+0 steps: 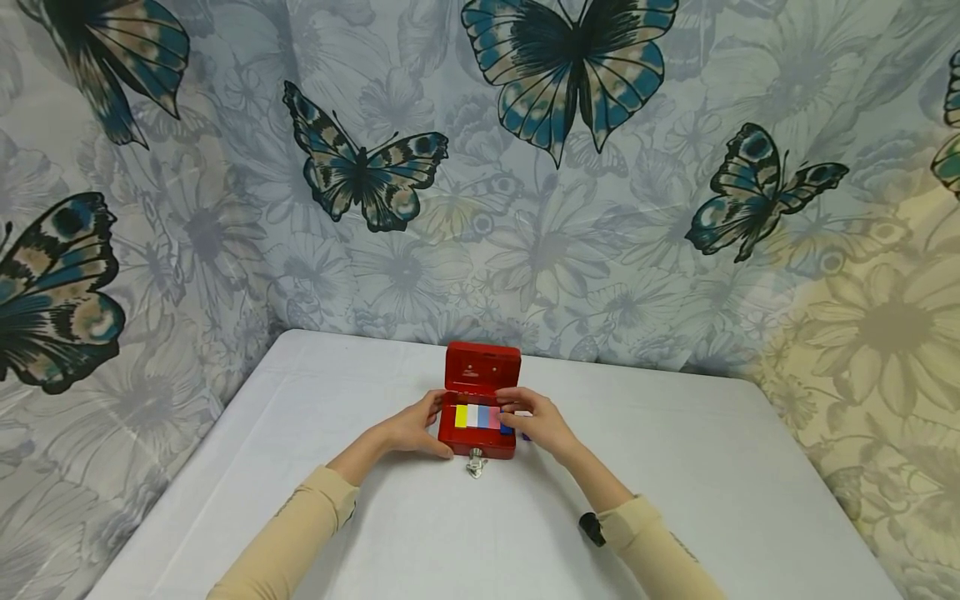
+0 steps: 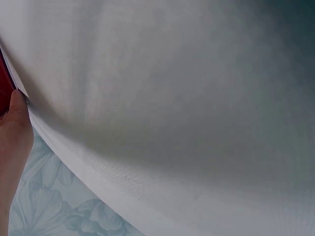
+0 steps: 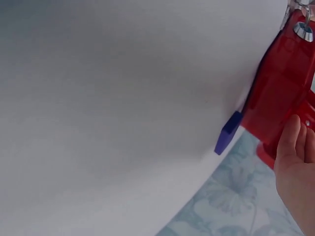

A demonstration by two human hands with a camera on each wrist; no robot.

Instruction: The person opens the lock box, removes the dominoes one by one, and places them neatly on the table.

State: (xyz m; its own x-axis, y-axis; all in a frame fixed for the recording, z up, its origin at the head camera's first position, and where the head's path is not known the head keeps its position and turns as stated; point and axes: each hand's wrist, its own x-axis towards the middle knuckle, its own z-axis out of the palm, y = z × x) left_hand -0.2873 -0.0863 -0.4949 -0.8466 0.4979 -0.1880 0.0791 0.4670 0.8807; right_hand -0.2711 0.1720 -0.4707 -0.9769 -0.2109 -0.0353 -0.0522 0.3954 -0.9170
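A red metal cash box [image 1: 480, 444] stands on the table with its lid [image 1: 482, 367] raised. My left hand [image 1: 408, 427] holds the box's left side, thumb by the front corner and fingers toward the back. Inside, upright side by side, are a yellow block [image 1: 461, 416], a white block [image 1: 472, 416], a light blue block [image 1: 483, 416], a pink block [image 1: 494, 417] and a dark blue block [image 1: 506, 428]. Over the right wall reaches my right hand [image 1: 543, 423], fingertips at the dark blue block; I cannot tell whether they pinch it.
Keys [image 1: 476, 465] hang from the lock at the box's front. A purple-blue block [image 3: 228, 133] rests on the table close against the box's right side. White cloth covers the table [image 1: 450, 533], and butterfly-patterned fabric [image 1: 525, 275] hangs behind it.
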